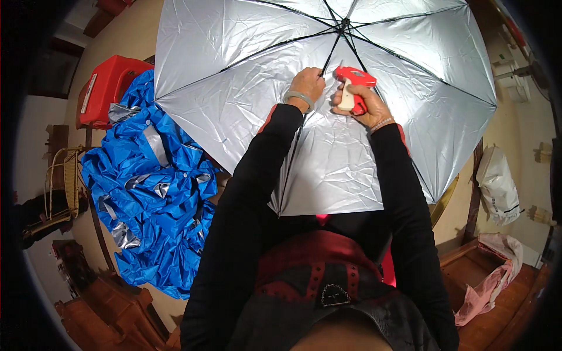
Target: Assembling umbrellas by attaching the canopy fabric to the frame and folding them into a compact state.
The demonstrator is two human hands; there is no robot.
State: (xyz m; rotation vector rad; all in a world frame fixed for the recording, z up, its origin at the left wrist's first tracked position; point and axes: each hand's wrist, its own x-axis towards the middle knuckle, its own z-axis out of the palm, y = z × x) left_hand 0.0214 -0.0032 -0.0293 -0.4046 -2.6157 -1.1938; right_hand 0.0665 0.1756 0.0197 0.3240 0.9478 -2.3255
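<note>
Umbrella (333, 169) spreads open; right hand (370, 106) grips a red-and-white tagging gun (358, 78), left hand (308, 83) closed, seemingly around a black rib (331, 54).

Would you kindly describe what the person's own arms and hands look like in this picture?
The sleeves are long and black, with reddish trim near the wrists. The left hand is ungloved, with a smooth, pale bangle at its wrist; the right hand, also ungloved, has a pale beaded bracelet.

silver umbrella lining (234, 111), black ribs (328, 33), red-and-cream tagging gun (357, 77), blue-and-silver fabric (146, 205), black sleeves (240, 187), white bag (497, 181)
</note>
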